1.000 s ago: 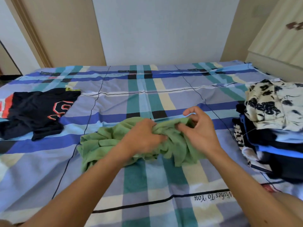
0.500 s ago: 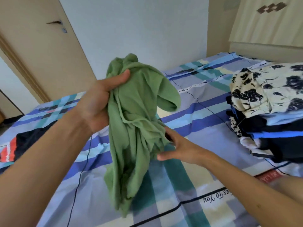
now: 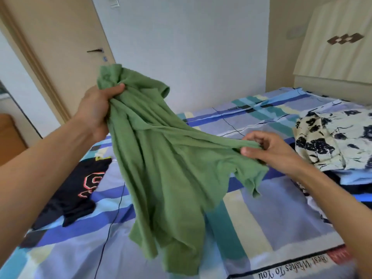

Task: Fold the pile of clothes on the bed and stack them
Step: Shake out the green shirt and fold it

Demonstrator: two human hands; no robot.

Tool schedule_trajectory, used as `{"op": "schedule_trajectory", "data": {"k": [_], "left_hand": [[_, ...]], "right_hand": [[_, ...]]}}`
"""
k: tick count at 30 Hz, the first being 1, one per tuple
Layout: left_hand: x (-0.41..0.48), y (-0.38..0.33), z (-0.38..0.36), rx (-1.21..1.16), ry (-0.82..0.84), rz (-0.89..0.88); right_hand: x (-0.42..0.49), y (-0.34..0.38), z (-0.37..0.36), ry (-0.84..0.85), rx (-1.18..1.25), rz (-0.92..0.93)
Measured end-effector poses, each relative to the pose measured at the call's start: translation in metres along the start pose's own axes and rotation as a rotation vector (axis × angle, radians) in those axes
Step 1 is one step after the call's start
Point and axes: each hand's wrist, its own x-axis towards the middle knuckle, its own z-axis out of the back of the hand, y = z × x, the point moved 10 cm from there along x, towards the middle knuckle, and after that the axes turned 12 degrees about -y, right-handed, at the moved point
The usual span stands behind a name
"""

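While both hands hold the green shirt (image 3: 171, 168), bedsheet (image 3: 281, 228) reads "Best Wishes To You".

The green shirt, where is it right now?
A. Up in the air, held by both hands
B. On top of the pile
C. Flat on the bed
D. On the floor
A: the left hand bunches the top of the green shirt and the right hand pinches an edge, so the shirt hangs above the bed.
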Motion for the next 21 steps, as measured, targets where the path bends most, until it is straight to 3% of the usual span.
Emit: {"op": "schedule_trajectory", "data": {"k": [3, 6, 12, 17, 21], "left_hand": [[0.017, -0.005, 0.030, 0.013, -0.064, -0.043], [0.020, -0.011, 0.046, -0.032, -0.013, -0.032], [-0.014, -0.029, 0.055, -0.041, 0.102, -0.043], [-0.049, -0.087, 0.069, 0.002, 0.135, -0.341], [-0.077, -0.118, 0.069, 0.080, 0.222, -0.579]], "right_hand": [[0.033, 0.044, 0.010, 0.023, -0.257, 0.097], [0.069, 0.112, 0.009, -0.048, -0.551, 0.326], [0.087, 0.230, -0.003, -0.151, -0.620, 0.580], [0.068, 0.297, 0.010, -0.228, -0.618, 0.697], [0.083, 0.303, 0.008, -0.152, -0.604, 0.530]]}}
